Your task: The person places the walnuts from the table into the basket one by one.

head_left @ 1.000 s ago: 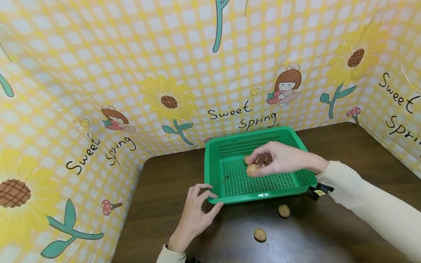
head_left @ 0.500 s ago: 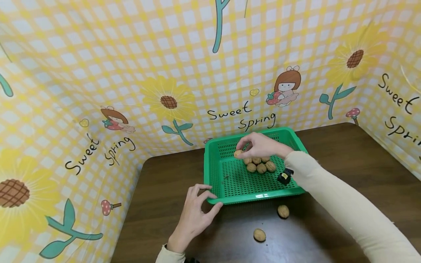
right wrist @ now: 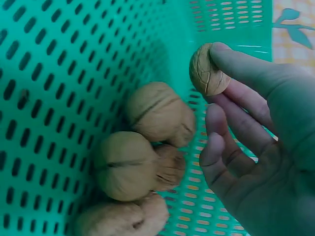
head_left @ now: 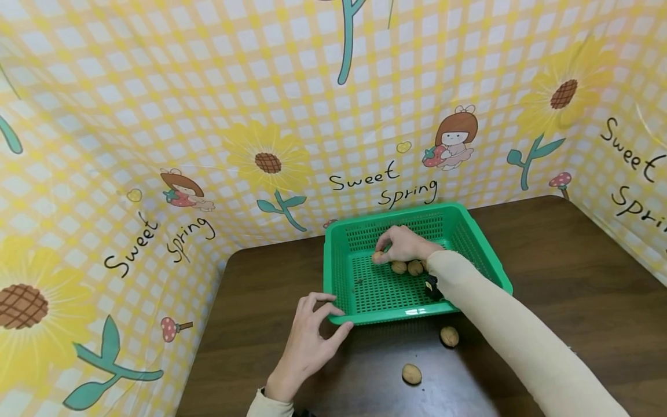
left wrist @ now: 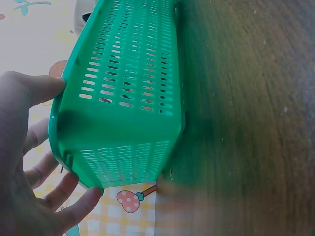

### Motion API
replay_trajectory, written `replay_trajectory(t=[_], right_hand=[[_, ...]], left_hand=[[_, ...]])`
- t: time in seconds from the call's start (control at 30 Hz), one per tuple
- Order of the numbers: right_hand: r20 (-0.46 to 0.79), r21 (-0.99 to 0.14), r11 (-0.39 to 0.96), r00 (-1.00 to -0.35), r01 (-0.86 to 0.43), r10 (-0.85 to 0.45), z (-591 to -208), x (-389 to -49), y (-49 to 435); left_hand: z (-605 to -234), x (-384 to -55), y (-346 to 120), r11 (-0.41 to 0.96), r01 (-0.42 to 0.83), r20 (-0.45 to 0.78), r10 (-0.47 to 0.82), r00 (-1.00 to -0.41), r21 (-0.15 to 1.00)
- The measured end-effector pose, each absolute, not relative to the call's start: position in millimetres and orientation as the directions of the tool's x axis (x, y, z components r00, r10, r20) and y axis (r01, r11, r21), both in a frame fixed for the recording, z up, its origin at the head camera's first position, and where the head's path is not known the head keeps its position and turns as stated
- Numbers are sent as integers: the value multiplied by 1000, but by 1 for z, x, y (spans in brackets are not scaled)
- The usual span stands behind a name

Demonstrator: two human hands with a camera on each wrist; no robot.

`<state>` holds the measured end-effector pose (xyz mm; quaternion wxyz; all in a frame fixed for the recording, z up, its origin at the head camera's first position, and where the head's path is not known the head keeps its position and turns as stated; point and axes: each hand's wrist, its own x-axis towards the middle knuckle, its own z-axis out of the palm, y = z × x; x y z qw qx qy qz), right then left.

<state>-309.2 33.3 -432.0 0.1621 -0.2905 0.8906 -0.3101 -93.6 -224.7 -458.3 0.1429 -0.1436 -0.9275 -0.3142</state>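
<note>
My right hand [head_left: 408, 244] reaches into the green plastic basket [head_left: 359, 317], pinching a walnut [right wrist: 204, 71] between thumb and fingertips. That walnut is low over the perforated floor, left of several other walnuts [right wrist: 127, 164] grouped inside. The hand covers part of this group in the head view. My left hand [head_left: 311, 341] is at the basket's near-left corner. Its thumb [left wrist: 49, 89] touches the front rim and its bent fingers lie along the left side rim.
Two walnuts lie on the dark wooden table [head_left: 260, 289] in front of the basket: one walnut [head_left: 449, 336] near its front wall, another walnut [head_left: 411, 374] closer to me. A yellow checked cloth [head_left: 292, 104] with printed flowers stands behind and at both sides.
The right hand, with a walnut pinched, has shifted left across the basket, then come down toward its floor. The left hand and the two walnuts on the table have stayed put.
</note>
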Motion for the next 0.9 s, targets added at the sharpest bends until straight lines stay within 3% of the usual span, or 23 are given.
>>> replay_trajectory(t=[0.67, 0.9], right_hand=[[-200, -615, 709, -801, -345, -564, -446, -315, 21], [-158, -678, 629, -761, -380, -629, -417, -309, 29]], left_hand=[[-457, -93, -226, 747, 332, 312, 175, -934, 576], [-456, -93, -224, 748, 329, 305, 176, -936, 576]])
